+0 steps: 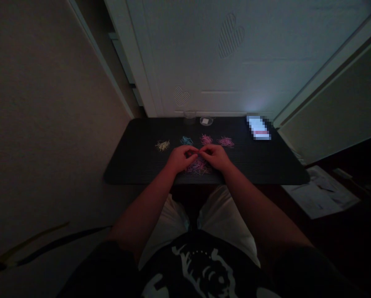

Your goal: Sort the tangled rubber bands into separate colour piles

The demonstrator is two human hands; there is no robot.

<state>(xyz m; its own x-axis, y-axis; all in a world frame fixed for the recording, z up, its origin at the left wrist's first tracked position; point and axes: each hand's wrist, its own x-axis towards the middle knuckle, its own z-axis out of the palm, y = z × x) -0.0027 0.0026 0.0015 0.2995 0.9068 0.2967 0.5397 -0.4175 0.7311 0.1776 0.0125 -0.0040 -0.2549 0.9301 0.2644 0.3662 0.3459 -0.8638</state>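
Both hands meet over a mixed pink and purple pile of small thin pieces (pixel 198 166) near the front edge of the dark table (pixel 250 165). My left hand (pixel 183 157) is closed, fingertips pinched. My right hand (pixel 214 155) is closed too, its fingertips touching or nearly touching the left ones. Whatever lies between the fingertips is too small and dim to name. Behind the hands sit separate little piles: a pale yellow one (pixel 163 145), a blue one (pixel 186 140), a pink one (pixel 206 139) and another pink one (pixel 226 142).
At the table's back edge stand a clear round container (pixel 190 116) and a round clear lid (pixel 206 121) with a white square. A lit phone (pixel 259 127) lies at the back right. Papers (pixel 323 191) lie lower right, beyond the table. A white panel (pixel 204 54) rises behind.
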